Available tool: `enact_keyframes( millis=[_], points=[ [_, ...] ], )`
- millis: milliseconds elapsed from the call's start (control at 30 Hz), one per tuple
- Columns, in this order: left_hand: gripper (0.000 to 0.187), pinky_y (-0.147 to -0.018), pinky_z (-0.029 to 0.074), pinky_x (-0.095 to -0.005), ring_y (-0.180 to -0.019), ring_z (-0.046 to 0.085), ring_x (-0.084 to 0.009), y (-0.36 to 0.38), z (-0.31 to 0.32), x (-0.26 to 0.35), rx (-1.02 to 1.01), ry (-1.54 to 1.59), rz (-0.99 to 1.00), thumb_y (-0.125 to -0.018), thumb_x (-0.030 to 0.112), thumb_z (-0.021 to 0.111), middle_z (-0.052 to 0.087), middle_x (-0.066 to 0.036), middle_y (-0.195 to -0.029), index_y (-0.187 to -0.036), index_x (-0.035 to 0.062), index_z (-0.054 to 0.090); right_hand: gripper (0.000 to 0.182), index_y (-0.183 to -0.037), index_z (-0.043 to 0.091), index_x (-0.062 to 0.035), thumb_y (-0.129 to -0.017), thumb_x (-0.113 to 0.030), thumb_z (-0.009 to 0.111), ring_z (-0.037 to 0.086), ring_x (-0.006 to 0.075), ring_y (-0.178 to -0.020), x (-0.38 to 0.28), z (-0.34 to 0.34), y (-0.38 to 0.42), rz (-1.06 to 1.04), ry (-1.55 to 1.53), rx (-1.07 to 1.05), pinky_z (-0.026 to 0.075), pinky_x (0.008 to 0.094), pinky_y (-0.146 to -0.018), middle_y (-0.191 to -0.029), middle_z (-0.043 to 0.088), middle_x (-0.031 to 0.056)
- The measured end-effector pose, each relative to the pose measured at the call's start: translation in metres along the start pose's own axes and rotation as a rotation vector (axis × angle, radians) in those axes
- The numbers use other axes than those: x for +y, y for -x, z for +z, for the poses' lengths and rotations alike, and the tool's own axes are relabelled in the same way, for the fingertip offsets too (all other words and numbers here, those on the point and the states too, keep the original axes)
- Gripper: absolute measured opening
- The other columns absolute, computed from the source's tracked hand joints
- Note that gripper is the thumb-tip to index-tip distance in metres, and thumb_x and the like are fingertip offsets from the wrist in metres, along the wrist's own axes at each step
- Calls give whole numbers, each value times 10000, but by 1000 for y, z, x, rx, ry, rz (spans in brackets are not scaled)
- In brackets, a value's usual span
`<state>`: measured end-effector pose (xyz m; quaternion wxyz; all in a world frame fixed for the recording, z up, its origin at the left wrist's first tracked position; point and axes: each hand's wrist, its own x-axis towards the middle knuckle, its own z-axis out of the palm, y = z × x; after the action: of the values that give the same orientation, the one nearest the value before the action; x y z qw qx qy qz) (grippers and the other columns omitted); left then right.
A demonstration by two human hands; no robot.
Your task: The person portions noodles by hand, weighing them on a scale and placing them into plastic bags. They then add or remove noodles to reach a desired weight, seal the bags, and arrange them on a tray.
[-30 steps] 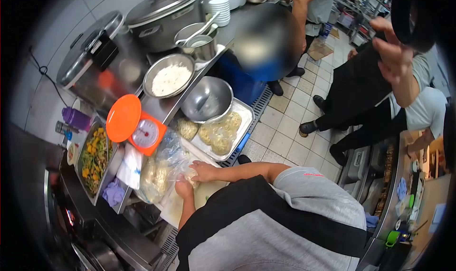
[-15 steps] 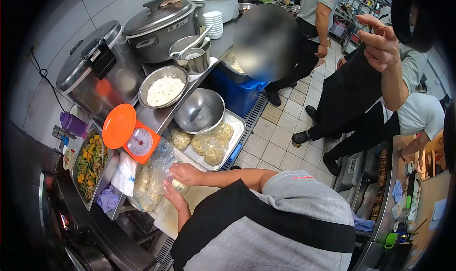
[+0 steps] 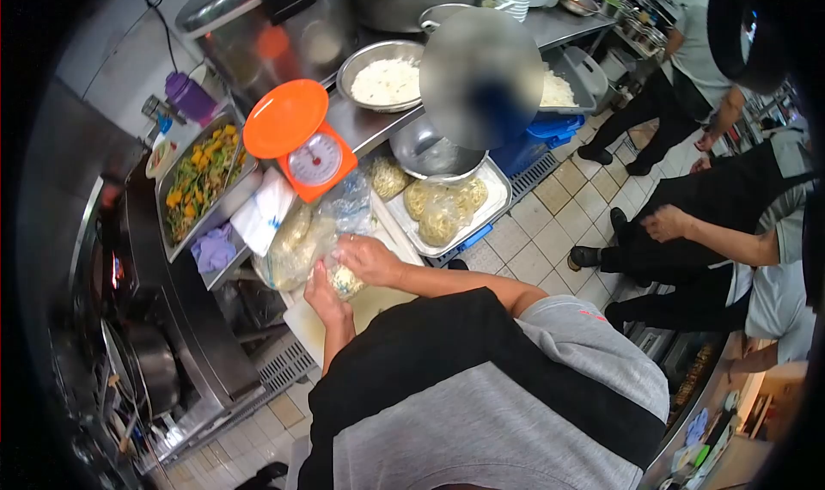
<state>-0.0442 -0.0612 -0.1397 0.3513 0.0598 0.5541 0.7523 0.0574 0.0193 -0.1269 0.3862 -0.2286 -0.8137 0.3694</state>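
Observation:
Close together over a white cutting board (image 3: 309,325), my left hand (image 3: 325,299) and my right hand (image 3: 365,260) pinch the top of a small clear plastic bag (image 3: 346,281) with pale food in it. Both hands have their fingers closed on the bag. Left of them lies a larger clear bag (image 3: 296,249) of pale bundles. Behind stands an orange scale (image 3: 316,162) with a round orange pan (image 3: 286,118). A white tray (image 3: 494,206) beyond my right hand holds bagged noodles (image 3: 440,211).
A metal tray of vegetables (image 3: 202,181) and a purple cloth (image 3: 212,249) are at the left. A bowl of white food (image 3: 385,78) sits on the shelf beside large cookers. Several people stand at the right; one person's hand (image 3: 666,224) hangs over the aisle.
The view has shifted, so the counter things appear farther right. My hands still hold the small bag, drawn close together. A co-worker's raised hand at the right is now lower.

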Motion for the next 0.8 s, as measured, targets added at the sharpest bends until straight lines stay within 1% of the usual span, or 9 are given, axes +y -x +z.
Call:
enact_keyframes(
  millis=[100, 200, 267, 300, 367, 500, 633, 733, 800],
  points=[
    [254, -761, 486, -310, -861, 598, -192, -3, -5, 6, -16, -78, 111, -903, 113, 539, 627, -111, -980, -1052, -79, 611, 170, -936, 575, -42, -917, -201, 518, 592, 281, -792, 20, 3, 0, 263, -201, -165, 464, 373, -671, -854, 578, 147],
    [236, -760, 472, -288, -853, 582, -168, -19, -24, 1, 7, -154, 191, -902, 95, 527, 629, -111, -977, -1029, -79, 626, 139, -961, 596, -45, -884, -157, 562, 597, 252, -776, 3, -17, -6, 514, -239, -58, 473, 354, -683, -852, 608, 130],
    [264, -776, 460, -282, -851, 574, -157, -28, -30, 7, -30, -570, 382, -913, 101, 510, 623, -128, -1011, -1094, -75, 586, 186, -1002, 587, -44, -846, -140, 560, 606, 326, -870, -32, -50, -16, 101, -58, 191, 488, 401, -740, -900, 629, 136],
    [264, -776, 460, -282, -851, 574, -157, -29, -27, 4, -17, -575, 371, -913, 101, 510, 623, -128, -1011, -1094, -75, 586, 186, -1002, 587, -44, -846, -140, 560, 606, 326, -870, -38, -53, -12, 109, -65, 177, 488, 401, -740, -900, 629, 136],
    [297, -802, 452, -293, -873, 566, -155, -33, -20, 0, 21, -657, 492, -927, 114, 482, 609, -139, -1051, -1159, -63, 534, 256, -1060, 575, -40, -809, -90, 566, 619, 307, -896, -48, -52, -3, -337, 89, -218, 490, 383, -772, -1006, 629, 145],
    [368, -826, 435, -294, -943, 541, -184, -26, 9, -1, 20, -430, 278, -935, 143, 496, 584, -138, -1093, -1258, -27, 446, 413, -1181, 513, 20, -792, -109, 569, 570, 345, -1025, -27, -35, 11, -339, 392, -274, 443, 449, -869, -1141, 565, 223],
    [406, -878, 412, -299, -1026, 519, -203, 7, 33, 13, -7, -335, 121, -934, 185, 526, 549, -144, -1130, -1283, 4, 429, 669, -1286, 399, 19, -715, -214, 659, 556, 374, -1052, -30, -59, -7, 59, 290, -753, 439, 438, -896, -1156, 559, 250],
    [439, -932, 383, -301, -1098, 488, -196, 6, 35, 15, -118, -495, 2, -926, 204, 550, 514, -133, -1165, -1309, 34, 420, 756, -1311, 363, -6, -678, -263, 686, 591, 379, -978, -20, -75, -16, 300, 92, -806, 460, 415, -867, -1101, 584, 252],
    [507, -959, 366, -285, -1128, 472, -180, 1, 31, 18, -537, -659, 141, -906, 211, 583, 489, -111, -1216, -1343, 44, 387, 755, -1309, 365, -13, -675, -268, 686, 602, 378, -946, -19, -93, -21, 303, -2, -821, 467, 408, -850, -1066, 597, 246]
  ],
)
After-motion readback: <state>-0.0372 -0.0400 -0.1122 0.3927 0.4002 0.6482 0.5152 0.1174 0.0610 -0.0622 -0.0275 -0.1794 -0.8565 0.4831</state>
